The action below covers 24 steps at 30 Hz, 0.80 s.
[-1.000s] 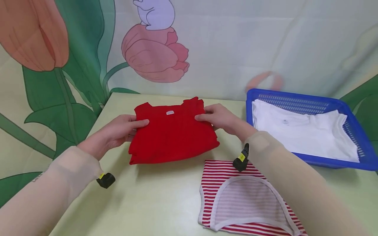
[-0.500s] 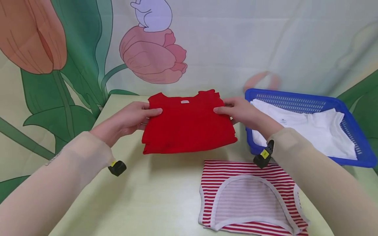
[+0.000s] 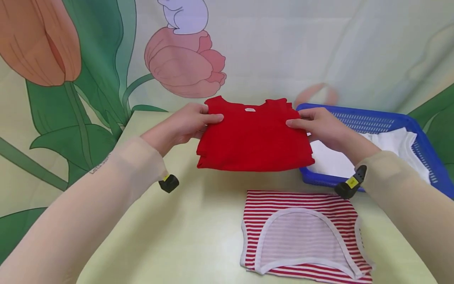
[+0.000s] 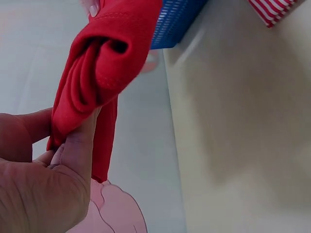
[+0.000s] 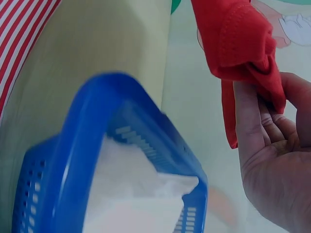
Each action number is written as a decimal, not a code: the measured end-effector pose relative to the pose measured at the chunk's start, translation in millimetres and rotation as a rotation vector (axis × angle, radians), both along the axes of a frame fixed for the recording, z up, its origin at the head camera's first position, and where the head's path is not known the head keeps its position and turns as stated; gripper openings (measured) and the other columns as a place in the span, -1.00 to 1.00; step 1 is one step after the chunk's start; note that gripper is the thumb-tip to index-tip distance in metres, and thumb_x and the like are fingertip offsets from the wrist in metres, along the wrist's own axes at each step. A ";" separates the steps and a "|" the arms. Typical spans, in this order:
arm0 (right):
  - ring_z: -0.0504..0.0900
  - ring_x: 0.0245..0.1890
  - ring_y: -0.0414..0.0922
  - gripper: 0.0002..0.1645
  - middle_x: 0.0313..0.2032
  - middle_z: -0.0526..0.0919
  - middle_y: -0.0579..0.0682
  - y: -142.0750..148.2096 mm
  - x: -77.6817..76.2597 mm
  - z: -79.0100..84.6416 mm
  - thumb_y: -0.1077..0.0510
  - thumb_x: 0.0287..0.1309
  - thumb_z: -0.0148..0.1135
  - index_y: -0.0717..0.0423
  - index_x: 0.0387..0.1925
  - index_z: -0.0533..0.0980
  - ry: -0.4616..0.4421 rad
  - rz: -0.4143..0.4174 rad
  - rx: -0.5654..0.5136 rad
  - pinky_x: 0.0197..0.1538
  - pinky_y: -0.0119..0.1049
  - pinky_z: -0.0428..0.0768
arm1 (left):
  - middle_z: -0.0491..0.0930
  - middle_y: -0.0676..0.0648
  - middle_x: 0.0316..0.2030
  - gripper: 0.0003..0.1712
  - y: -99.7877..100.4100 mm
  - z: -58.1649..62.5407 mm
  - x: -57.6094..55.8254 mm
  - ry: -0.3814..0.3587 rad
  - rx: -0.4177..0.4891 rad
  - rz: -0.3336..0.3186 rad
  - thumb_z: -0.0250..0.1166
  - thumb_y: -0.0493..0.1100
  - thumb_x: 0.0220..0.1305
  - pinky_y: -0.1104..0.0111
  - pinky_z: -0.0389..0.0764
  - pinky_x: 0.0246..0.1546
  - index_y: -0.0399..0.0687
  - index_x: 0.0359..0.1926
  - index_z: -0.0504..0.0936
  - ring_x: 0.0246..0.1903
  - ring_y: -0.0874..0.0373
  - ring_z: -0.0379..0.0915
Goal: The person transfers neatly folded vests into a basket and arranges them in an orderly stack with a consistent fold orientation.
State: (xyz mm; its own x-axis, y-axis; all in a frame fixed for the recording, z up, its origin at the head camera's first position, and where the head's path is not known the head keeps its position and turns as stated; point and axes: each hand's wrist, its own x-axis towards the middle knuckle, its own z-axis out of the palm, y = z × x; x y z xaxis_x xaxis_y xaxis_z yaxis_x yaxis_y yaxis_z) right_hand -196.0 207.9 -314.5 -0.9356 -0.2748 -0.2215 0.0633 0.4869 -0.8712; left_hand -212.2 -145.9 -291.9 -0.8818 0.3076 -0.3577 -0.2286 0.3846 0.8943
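Observation:
A folded red shirt (image 3: 255,138) with a small white neck label hangs above the table, neckline toward the back. My left hand (image 3: 193,121) pinches its left side, thumb on top and fingers beneath. On the opposite side my right hand (image 3: 320,126) grips it the same way. In the left wrist view the red shirt (image 4: 104,63) shows several folded layers at its edge, with the left hand (image 4: 48,184) around one corner. The right wrist view has the right hand (image 5: 277,145) holding the other corner, beside the blue basket (image 5: 104,92).
The blue plastic basket (image 3: 361,110) stands at the back right, a folded white shirt (image 3: 333,159) inside it. A red-and-white striped tank top (image 3: 301,236) lies folded at the table's front right. Behind the table (image 3: 159,236) hangs a cloth printed with tulips.
Both hands have carried the red shirt to the right and upward, from the table's left-middle to beside the basket, where the right hand overlaps the basket's left part.

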 end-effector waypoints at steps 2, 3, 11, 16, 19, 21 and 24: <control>0.81 -0.12 -0.11 -0.41 -0.02 0.76 0.01 8.6 1.3 3.1 -0.02 0.54 0.28 0.24 0.39 0.50 0.011 -0.009 0.012 -0.05 -0.23 0.79 | 0.65 -0.23 0.13 -0.53 8.9 4.2 -2.8 0.002 0.003 -0.013 0.27 -0.09 0.59 0.26 0.80 -0.06 -0.25 0.33 0.45 -0.11 -0.02 0.74; 0.81 -0.12 -0.12 -0.40 -0.01 0.76 0.00 12.4 2.3 4.4 -0.03 0.54 0.28 0.23 0.40 0.49 0.013 -0.015 0.015 -0.05 -0.24 0.79 | 0.65 -0.23 0.12 -0.54 13.0 5.9 -3.9 0.002 0.007 -0.019 0.27 -0.09 0.59 0.26 0.80 -0.07 -0.26 0.32 0.46 -0.11 -0.02 0.74; 0.79 -0.06 -0.13 -0.28 0.12 0.71 0.06 43.7 11.5 9.5 -0.14 0.51 0.28 0.18 0.48 0.41 0.011 -0.050 0.081 0.00 -0.26 0.77 | 0.64 -0.19 0.08 -0.57 45.1 13.7 -10.3 0.019 0.011 -0.085 0.28 -0.09 0.58 0.27 0.80 -0.06 -0.22 0.30 0.49 -0.10 -0.02 0.72; 0.78 -0.03 -0.14 -0.23 0.10 0.71 -0.01 64.7 18.0 12.8 -0.18 0.51 0.27 0.18 0.50 0.39 0.007 -0.075 0.091 0.02 -0.26 0.76 | 0.64 -0.17 0.08 -0.56 67.5 16.7 -15.4 0.015 0.019 -0.105 0.30 -0.10 0.57 0.23 0.80 -0.02 -0.20 0.30 0.50 -0.09 -0.03 0.72; 0.77 -0.04 -0.15 -0.22 0.04 0.72 -0.12 76.6 20.3 13.6 -0.18 0.50 0.28 0.18 0.51 0.38 0.005 -0.085 0.091 0.02 -0.27 0.76 | 0.64 -0.17 0.08 -0.57 79.8 16.4 -19.4 0.006 0.026 -0.116 0.32 -0.10 0.55 0.22 0.79 0.00 -0.20 0.29 0.51 -0.08 -0.03 0.71; 0.77 -0.03 -0.16 -0.20 0.04 0.72 -0.16 83.9 21.1 13.7 -0.19 0.49 0.29 0.16 0.52 0.36 0.002 -0.093 0.103 0.03 -0.27 0.76 | 0.64 -0.18 0.08 -0.57 87.3 16.4 -21.8 0.005 0.027 -0.125 0.32 -0.10 0.55 0.23 0.79 -0.01 -0.20 0.29 0.51 -0.07 -0.03 0.71; 0.76 -0.03 -0.16 -0.16 0.04 0.71 -0.19 94.0 23.0 15.3 -0.21 0.47 0.30 0.14 0.54 0.34 -0.005 -0.109 0.123 0.03 -0.27 0.75 | 0.64 -0.17 0.07 -0.58 98.6 17.4 -23.8 0.008 0.031 -0.138 0.33 -0.10 0.55 0.23 0.80 -0.02 -0.20 0.28 0.52 -0.07 -0.03 0.72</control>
State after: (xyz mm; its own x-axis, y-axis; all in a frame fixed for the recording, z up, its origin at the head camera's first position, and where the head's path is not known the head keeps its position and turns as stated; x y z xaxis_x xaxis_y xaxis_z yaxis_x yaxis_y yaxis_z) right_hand -172.9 301.9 -299.2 -0.9572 -0.1418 -0.2523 0.1261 0.5802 -0.8046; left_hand -235.9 -47.3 -274.5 -0.8334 0.4366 -0.3389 -0.1680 0.3840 0.9079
